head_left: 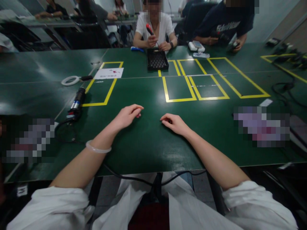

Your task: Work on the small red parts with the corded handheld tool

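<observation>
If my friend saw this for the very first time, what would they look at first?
Probably the left hand and right hand, reaching in from below to the middle of the green table. Next, the bright yellow tape making boxes beyond them. Then maybe the red-ended tool held up by the person opposite, behind the black tray.

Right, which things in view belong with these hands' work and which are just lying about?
Likely in play:
- left hand and right hand, holding nothing visible
- green table beneath them

Seemingly just lying about:
- black cylindrical tool
- white coil
- printed sheet
</observation>
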Available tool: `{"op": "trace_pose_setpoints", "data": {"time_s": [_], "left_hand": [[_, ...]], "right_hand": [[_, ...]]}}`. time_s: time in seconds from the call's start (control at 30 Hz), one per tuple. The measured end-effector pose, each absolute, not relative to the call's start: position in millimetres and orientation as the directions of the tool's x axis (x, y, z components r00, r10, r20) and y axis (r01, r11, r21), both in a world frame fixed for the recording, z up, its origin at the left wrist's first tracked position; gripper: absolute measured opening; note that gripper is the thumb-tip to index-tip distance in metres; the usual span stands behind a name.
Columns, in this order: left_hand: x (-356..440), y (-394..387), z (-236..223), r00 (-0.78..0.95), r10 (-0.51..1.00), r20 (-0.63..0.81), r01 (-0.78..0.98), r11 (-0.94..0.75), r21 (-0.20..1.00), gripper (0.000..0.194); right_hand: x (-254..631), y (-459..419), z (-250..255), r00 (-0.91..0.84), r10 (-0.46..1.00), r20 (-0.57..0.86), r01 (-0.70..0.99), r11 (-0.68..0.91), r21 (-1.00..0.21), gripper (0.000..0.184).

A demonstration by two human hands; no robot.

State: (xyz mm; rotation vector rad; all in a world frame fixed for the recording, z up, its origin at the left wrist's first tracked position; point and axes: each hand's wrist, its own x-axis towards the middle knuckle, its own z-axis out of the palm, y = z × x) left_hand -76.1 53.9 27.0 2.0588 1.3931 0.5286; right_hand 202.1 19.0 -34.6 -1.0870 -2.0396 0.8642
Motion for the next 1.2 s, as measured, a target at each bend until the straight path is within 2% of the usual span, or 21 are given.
{"op": "trace_pose_setpoints", "data": {"time_s": [0.1,0.2,0.27,0.33,0.43,0.6,0.87,1.2], "left_hand": [[-40,44,18,0.563,0.822,-0.091,0.561,-0.299,0.772,0.053],[-25,37,8,0.675,0.728,-0.116,0.433,-0.265,0.862,0.068],[-23,35,3,0.718,0.688,-0.105,0.383,-0.265,0.885,0.071],[-23,33,-1,0.739,0.668,-0.09,0.372,-0.294,0.88,0.07],[-24,32,-4,0.75,0.656,-0.083,0.378,-0.323,0.868,0.069],[-23,32,-9,0.72,0.69,-0.077,0.314,-0.225,0.922,0.067],[-26,37,-15,0.654,0.752,-0.083,0.203,-0.068,0.977,0.035],[-23,32,-16,0.633,0.772,-0.053,0.271,-0.157,0.95,0.034]], "right_hand": [[202,19,-36,-0.431,0.874,0.227,0.369,0.4,-0.839,0.026],[201,20,-37,-0.46,0.856,0.234,0.281,0.391,-0.876,0.042],[198,19,-37,-0.496,0.834,0.241,0.262,0.409,-0.874,0.038],[195,18,-36,-0.523,0.815,0.25,0.265,0.434,-0.861,0.025],[192,15,-33,-0.542,0.802,0.251,0.28,0.455,-0.845,0.014],[192,14,-32,-0.512,0.817,0.264,0.3,0.458,-0.837,0.014],[195,15,-29,-0.42,0.866,0.272,0.38,0.44,-0.814,0.012],[194,14,-31,-0.448,0.851,0.273,0.394,0.463,-0.794,0.013]]}}
